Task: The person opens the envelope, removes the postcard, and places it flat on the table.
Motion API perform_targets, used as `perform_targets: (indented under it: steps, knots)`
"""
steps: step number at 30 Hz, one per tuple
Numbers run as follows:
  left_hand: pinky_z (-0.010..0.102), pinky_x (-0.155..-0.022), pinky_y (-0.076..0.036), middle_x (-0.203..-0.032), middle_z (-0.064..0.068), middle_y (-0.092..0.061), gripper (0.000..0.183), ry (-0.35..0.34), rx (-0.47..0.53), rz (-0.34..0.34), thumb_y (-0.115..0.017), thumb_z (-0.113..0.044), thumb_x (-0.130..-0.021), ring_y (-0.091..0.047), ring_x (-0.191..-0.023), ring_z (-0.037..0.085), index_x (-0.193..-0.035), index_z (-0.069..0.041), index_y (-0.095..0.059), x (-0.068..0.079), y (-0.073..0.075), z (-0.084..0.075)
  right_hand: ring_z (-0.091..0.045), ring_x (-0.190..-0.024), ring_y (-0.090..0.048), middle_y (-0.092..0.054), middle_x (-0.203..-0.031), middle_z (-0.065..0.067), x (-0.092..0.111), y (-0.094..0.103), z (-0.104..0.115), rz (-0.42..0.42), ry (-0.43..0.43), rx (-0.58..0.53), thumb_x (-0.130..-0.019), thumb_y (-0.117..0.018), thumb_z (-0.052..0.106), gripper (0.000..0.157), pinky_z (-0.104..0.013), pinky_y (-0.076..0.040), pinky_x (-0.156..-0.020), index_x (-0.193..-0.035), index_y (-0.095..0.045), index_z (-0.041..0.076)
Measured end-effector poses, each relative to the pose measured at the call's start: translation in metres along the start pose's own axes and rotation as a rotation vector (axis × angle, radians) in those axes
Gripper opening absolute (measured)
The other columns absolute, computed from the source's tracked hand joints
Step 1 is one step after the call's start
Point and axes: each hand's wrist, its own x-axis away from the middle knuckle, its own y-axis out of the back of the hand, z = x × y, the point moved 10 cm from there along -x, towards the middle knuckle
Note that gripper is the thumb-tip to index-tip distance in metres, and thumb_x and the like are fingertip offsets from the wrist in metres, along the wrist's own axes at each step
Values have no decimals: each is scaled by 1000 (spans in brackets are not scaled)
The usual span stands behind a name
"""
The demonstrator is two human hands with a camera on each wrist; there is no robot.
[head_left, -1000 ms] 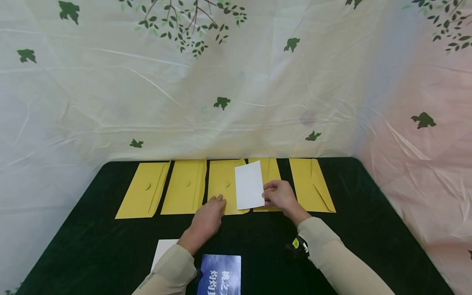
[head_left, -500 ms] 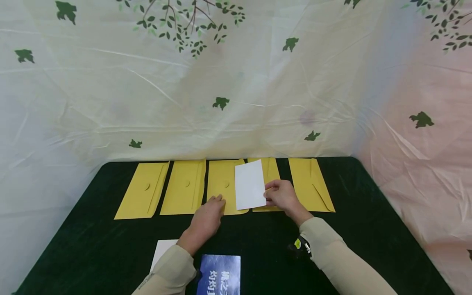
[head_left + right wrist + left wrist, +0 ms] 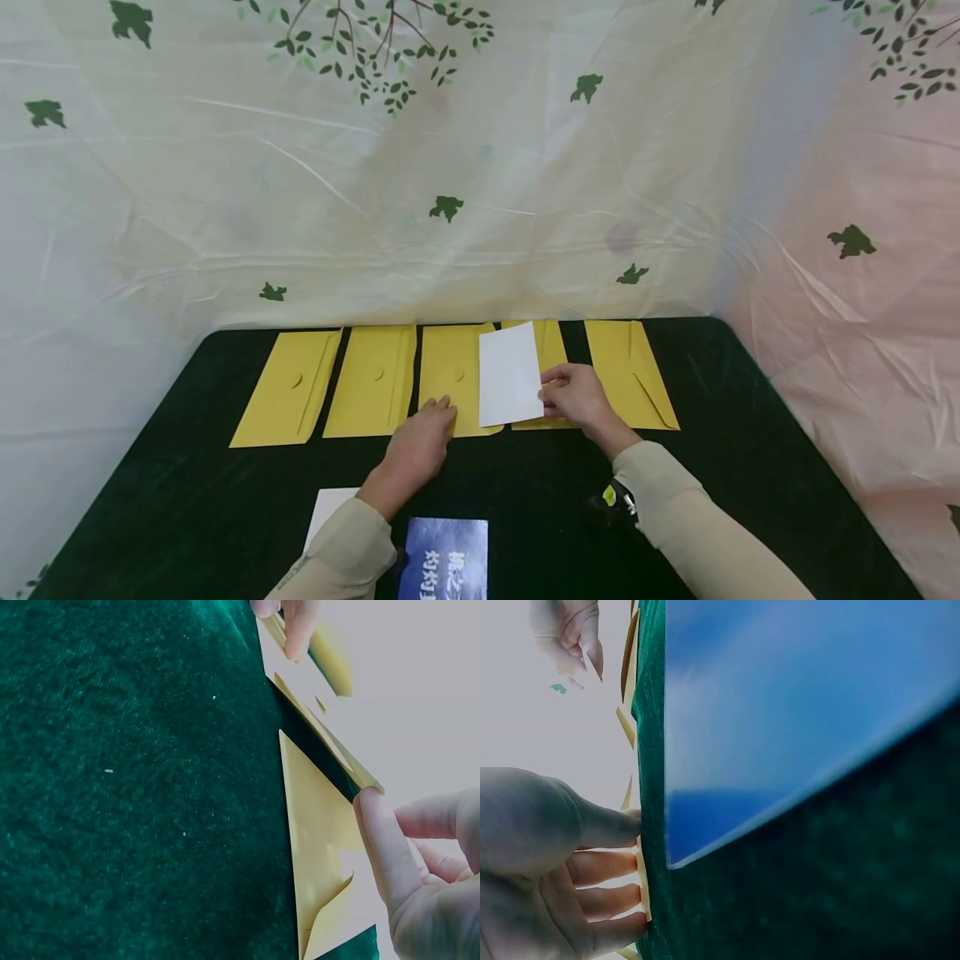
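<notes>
Card, plain white (image 3: 510,373) — pinched at its right edge between thumb and fingers of right hand (image 3: 581,398). Lying over the right part of third envelope (image 3: 446,354) and the left part of fourth envelope (image 3: 551,343) in the head view; whether touching either, cannot tell. Left hand (image 3: 420,442) at the near edge of third envelope, fingertips resting on it; in the left wrist view, fingers mostly straight, with slight gaps between, not curled round anything. To the left, in the same row: first envelope (image 3: 287,390) and second envelope (image 3: 369,382). At the right end, fifth envelope (image 3: 617,358). All yellow, flat on dark green cloth (image 3: 540,533). Nearer the person: blue sheet with white characters (image 3: 450,558), cut off by the frame, and second white card (image 3: 328,508), partly under left sleeve (image 3: 345,542). Behind — pale backdrop with green leaf prints (image 3: 390,217).
</notes>
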Motion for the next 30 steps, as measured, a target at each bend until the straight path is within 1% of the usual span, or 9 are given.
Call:
perform_targets:
  steps: [3,10,17,19,24,27,30]
  knots:
    - [52,-100,-49,-140,17,-58,30,4,-3,11,-67,-9,-97,-55,-128,38,-126,-2,-65,1,0,-1,-23,-75,-68,-65,-97,-15,3,1,2,-2,2,3,-96,-66,5,22,-28,-60,-70,-118,-64,-1]
    - [52,-101,-48,-142,17,-57,31,-11,-8,30,-65,-11,-98,-53,-130,37,-128,-2,-64,6,-1,-3,-22,-75,-68,-66,-97,-15,10,5,4,-4,10,12,-96,-66,4,22,-29,-60,-70,-117,-65,-1]
    - [52,-109,-41,-149,19,-49,40,-16,17,78,-60,-18,-102,-46,-137,37,-137,2,-58,13,-3,-5,-24,-78,-68,-67,-98,-16,21,7,0,19,6,-38,-96,-65,5,23,-31,-60,-71,-118,-64,-1]
    - [51,-110,-39,-150,19,-48,42,-21,22,84,-58,-20,-103,-44,-138,37,-138,2,-56,16,-4,-5,-23,-78,-68,-68,-97,-16,27,8,-1,31,18,-52,-96,-65,5,23,-32,-61,-71,-118,-64,-2]
    - [50,-111,-39,-149,21,-48,44,-42,36,66,-58,-22,-103,-44,-138,37,-140,3,-55,24,-4,-8,-22,-77,-68,-69,-94,-14,48,9,-7,56,53,-76,-96,-65,4,23,-34,-61,-72,-117,-63,-5]
    - [50,-111,-39,-148,21,-49,45,-58,38,51,-58,-22,-103,-45,-137,37,-140,4,-55,29,-3,-11,-23,-77,-69,-69,-92,-14,64,11,-14,65,52,-93,-96,-65,5,23,-35,-61,-73,-116,-63,-5]
    - [50,-110,-40,-148,21,-50,46,-67,31,36,-59,-22,-102,-46,-137,37,-140,3,-54,34,0,-13,-24,-80,-70,-70,-93,-12,82,13,-25,76,24,-124,-96,-66,5,24,-36,-61,-74,-118,-63,-4]
